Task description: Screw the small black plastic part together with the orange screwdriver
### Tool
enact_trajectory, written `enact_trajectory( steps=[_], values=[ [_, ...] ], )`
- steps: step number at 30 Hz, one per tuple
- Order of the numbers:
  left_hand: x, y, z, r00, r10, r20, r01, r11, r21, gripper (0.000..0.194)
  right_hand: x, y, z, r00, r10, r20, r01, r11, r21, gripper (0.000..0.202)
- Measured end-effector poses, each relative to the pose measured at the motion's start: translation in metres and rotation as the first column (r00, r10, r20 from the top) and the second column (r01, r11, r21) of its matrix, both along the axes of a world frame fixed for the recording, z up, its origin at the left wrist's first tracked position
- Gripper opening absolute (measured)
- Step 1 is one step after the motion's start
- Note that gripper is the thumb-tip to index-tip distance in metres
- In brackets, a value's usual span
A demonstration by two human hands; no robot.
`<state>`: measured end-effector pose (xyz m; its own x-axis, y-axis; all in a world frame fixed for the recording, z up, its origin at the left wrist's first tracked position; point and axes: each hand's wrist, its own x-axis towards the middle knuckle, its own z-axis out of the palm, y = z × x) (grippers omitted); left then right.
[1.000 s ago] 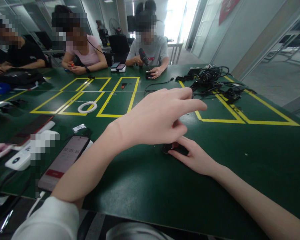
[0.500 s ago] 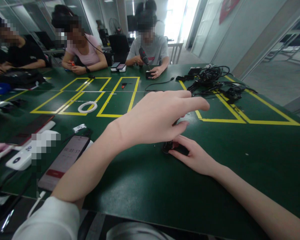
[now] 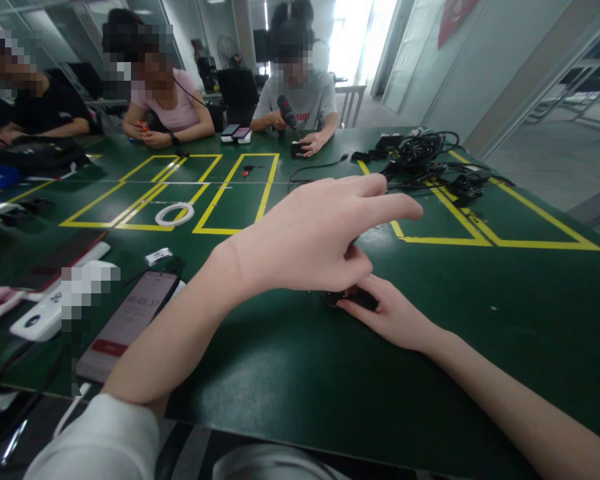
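One view, the head camera. Right hand (image 3: 390, 310) low on the green desk (image 3: 510, 313), thumb and fingers closed about a small black piece (image 3: 333, 299). That piece sits a little right of middle, back from the near edge, its outline mostly covered. Left hand (image 3: 313, 237) just above and partly over it, palm down, index finger extended toward the right edge, thumb curled in. Dark bit visible beside the thumb; whether those fingers grip anything, cannot tell.

Near the left end of the near edge: phone (image 3: 133, 320) with a timer on screen, aslant, partly behind the left forearm. White device (image 3: 37, 325) beside it, second phone (image 3: 65, 261) beyond. Farther in, white ring (image 3: 175, 214) across yellow tape (image 3: 233, 231). Toward the far right corner, heap of black cables (image 3: 420, 152).

Far edge: co-worker in grey shirt (image 3: 323, 97) holds a drill-like tool (image 3: 287, 112), tip down at a black block (image 3: 299, 149), other hand on the block. Another, pink shirt (image 3: 187, 100), holds something orange (image 3: 144, 127).
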<state>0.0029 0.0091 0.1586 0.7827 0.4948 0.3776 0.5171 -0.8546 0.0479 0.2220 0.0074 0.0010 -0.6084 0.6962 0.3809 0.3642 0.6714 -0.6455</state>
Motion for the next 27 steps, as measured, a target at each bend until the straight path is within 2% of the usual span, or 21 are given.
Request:
enact_trajectory(
  steps=[18, 24, 27],
  values=[
    [0.0003, 0.0019, -0.0027, 0.999, -0.036, 0.002, 0.036, 0.999, -0.008, 0.054, -0.0007, -0.0006, 0.0000, 1.000, -0.004, -0.011, 0.004, 1.000, 0.011, 0.010],
    [-0.0003, 0.0014, -0.0041, 0.999, 0.008, 0.038, -0.008, 1.000, 0.010, 0.054, -0.0002, -0.0006, 0.0015, 1.000, -0.001, -0.001, 0.001, 1.000, -0.001, 0.011],
    [-0.0012, 0.0008, -0.0031, 1.000, -0.018, 0.023, 0.018, 1.000, -0.008, 0.056, -0.0002, -0.0007, 0.0012, 1.000, -0.008, -0.002, 0.008, 1.000, 0.000, 0.011]
  ],
)
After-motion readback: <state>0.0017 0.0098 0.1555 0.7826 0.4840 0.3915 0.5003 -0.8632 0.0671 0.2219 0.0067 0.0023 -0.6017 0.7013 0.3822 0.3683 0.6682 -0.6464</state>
